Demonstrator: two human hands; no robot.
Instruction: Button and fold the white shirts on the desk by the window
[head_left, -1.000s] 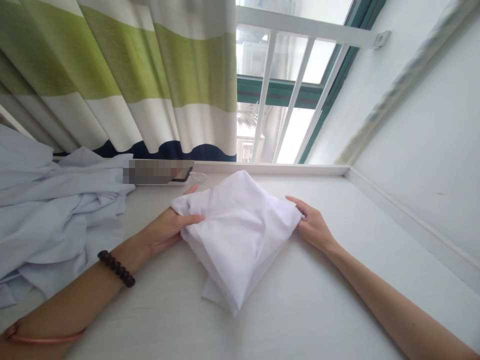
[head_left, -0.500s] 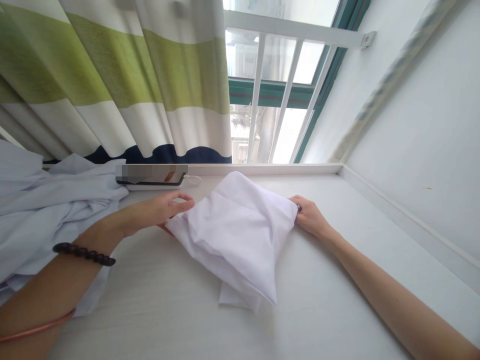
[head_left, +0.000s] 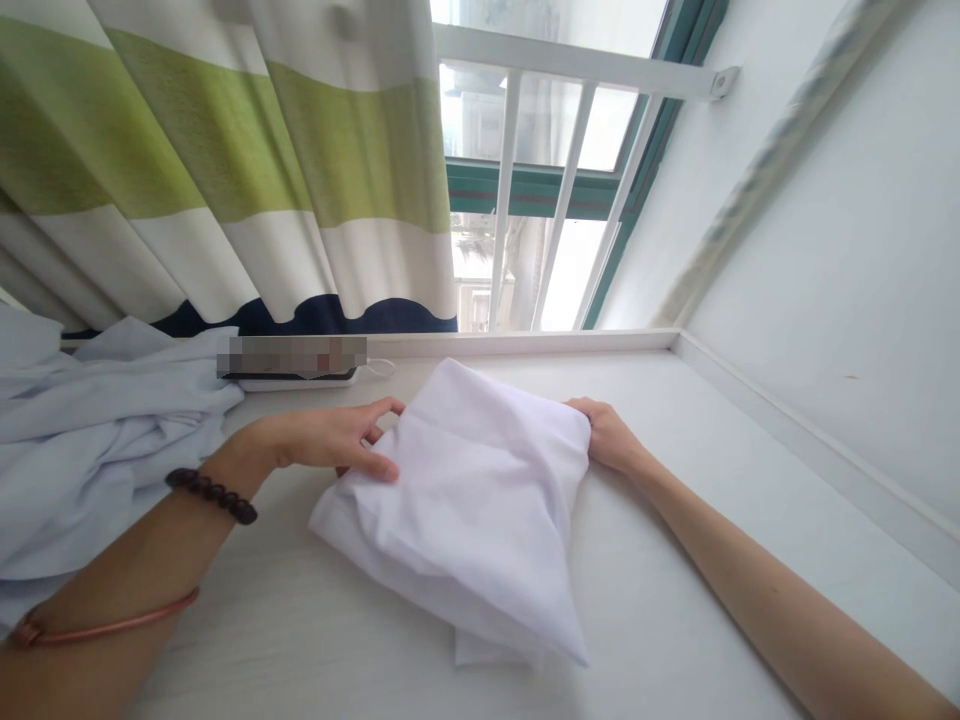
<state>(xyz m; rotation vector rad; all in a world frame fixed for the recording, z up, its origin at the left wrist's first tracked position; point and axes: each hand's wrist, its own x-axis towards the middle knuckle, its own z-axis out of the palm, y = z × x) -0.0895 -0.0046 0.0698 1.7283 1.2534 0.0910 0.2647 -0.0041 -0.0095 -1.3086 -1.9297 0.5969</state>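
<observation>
A folded white cloth [head_left: 480,490] lies on the white surface in front of me, its layers loosely stacked and a corner pointing toward me. My left hand [head_left: 349,440] is at its left edge, thumb on top and the other fingers partly hidden behind the fabric, gripping it. At the right corner, my right hand [head_left: 611,435] is closed on the cloth, its fingertips hidden. A dark beaded bracelet [head_left: 211,495] and a reddish band [head_left: 112,632] circle my left arm.
More white fabric [head_left: 97,440] is heaped at the left. Beside it, a phone-like device [head_left: 292,380] with a white cable rests near the low back rim [head_left: 510,343]. Behind are a striped curtain [head_left: 360,150], a white railing [head_left: 570,60] and a window; a wall [head_left: 847,280] rises on the right.
My left hand has moved inward, bringing its thumb onto the cloth's top. The cloth's near corner has spread toward me, while my right hand keeps its hold. The view has shifted slightly.
</observation>
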